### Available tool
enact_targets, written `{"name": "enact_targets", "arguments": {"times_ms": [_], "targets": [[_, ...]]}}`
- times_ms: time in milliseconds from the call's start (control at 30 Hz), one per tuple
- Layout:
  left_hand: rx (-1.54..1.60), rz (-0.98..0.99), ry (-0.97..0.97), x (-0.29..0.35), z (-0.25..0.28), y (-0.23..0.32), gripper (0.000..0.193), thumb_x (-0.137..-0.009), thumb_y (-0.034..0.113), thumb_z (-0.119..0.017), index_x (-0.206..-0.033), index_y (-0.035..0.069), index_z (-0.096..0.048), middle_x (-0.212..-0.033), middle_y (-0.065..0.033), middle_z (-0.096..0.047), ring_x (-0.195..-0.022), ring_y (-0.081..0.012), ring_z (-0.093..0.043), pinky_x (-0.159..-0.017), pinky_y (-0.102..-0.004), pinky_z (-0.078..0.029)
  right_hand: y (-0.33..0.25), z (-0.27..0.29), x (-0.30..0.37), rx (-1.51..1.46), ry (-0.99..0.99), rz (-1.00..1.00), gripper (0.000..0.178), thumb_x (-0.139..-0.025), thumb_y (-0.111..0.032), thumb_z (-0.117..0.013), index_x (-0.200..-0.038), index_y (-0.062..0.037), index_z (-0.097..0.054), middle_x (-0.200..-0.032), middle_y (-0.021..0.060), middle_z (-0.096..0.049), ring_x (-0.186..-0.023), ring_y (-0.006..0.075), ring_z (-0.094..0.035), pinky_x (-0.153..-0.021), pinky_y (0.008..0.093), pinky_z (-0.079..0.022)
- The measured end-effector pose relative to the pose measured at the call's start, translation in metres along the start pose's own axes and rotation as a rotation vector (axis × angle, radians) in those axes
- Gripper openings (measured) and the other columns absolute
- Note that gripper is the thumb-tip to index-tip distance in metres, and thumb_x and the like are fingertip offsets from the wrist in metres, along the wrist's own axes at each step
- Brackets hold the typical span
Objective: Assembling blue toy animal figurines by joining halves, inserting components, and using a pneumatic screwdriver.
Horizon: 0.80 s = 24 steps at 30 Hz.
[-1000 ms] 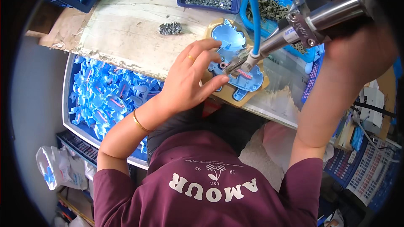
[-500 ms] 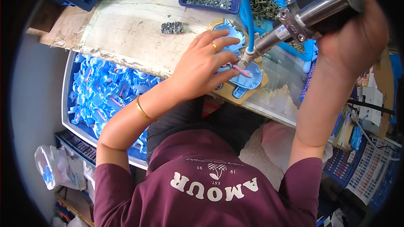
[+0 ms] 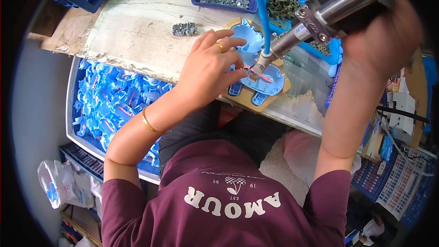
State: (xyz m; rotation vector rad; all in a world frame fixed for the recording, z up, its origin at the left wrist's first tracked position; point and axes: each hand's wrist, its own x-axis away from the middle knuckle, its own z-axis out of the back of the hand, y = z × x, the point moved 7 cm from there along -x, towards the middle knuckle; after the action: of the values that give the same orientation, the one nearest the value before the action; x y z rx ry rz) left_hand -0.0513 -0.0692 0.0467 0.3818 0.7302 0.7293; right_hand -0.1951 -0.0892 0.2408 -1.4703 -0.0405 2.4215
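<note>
My right hand (image 3: 384, 41) is wrapped round a silver and black power screwdriver (image 3: 327, 13), tilted down to the left. A blue hose (image 3: 262, 9) runs down to its nose. That nose is over a light-blue plastic shell (image 3: 274, 84) lying in a tan holding board (image 3: 249, 103). Pink wires (image 3: 264, 77) cross the shell beside the nose. My left hand (image 3: 206, 68) reaches over the board's left side. Its thumb and forefinger are drawn together next to the nose; whatever they pinch is too small to name. The other fingers stay curved over the shell.
A dark-blue tray (image 3: 224, 8) of small screws stands behind, with a clump of dark metal pieces (image 3: 184, 29) nearer. A blue basket (image 3: 334, 57) of brownish parts sits behind the screwdriver. Below the table's left edge, a large bin (image 3: 69, 114) holds many blue shells.
My left hand has shifted left and slightly back, uncovering more of the shell. The screwdriver nose has moved a little to the left. Another metal tool end now shows at the top.
</note>
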Motion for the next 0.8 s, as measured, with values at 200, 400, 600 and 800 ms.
{"name": "enact_targets", "arguments": {"times_ms": [200,400,600,800], "targets": [[-0.020,0.015,0.011,0.004,0.017,-0.007,0.013,-0.081,0.018,-0.077,-0.084,0.007,-0.069,-0.116,-0.0074,-0.071,-0.115,-0.0304,-0.062,-0.094,-0.0416,-0.051,-0.013,-0.023,0.009,0.040,0.073,-0.315,0.012,-0.097,-0.009,-0.054,-0.101,0.0014,-0.057,-0.071,0.0078,-0.060,-0.062,0.0125,-0.056,-0.058,0.0251,-0.048],[0.058,0.055,-0.010,0.011,0.010,-0.014,0.013,-0.080,0.017,-0.077,-0.084,0.006,-0.069,-0.112,-0.0067,-0.070,-0.107,-0.0293,-0.063,-0.090,-0.0403,-0.052,0.012,-0.036,0.030,-0.414,0.364,-0.614,0.051,-0.086,-0.006,-0.066,-0.129,0.0074,-0.043,-0.072,0.0054,-0.061,-0.057,0.0105,-0.058,-0.053,0.0244,-0.048],[0.029,0.045,0.010,0.016,0.011,-0.016,0.014,-0.081,0.017,-0.078,-0.086,0.006,-0.071,-0.113,-0.0063,-0.072,-0.106,-0.0290,-0.064,-0.090,-0.0407,-0.053,0.004,-0.036,0.035,-0.394,0.520,-0.715,0.048,-0.084,-0.005,-0.067,-0.127,0.0054,-0.048,-0.074,0.0052,-0.063,-0.058,0.0110,-0.059,-0.054,0.0242,-0.049],[-0.292,0.133,0.194,0.005,0.040,-0.079,0.011,-0.085,0.019,-0.077,-0.094,0.012,-0.078,-0.119,-0.0059,-0.072,-0.115,-0.0299,-0.060,-0.096,-0.0424,-0.050,-0.008,0.014,0.002,-0.126,0.518,-0.593,0.047,-0.091,-0.016,-0.064,-0.130,0.0051,-0.049,-0.074,0.0019,-0.057,-0.059,0.0092,-0.054,-0.055,0.0232,-0.046]]}}
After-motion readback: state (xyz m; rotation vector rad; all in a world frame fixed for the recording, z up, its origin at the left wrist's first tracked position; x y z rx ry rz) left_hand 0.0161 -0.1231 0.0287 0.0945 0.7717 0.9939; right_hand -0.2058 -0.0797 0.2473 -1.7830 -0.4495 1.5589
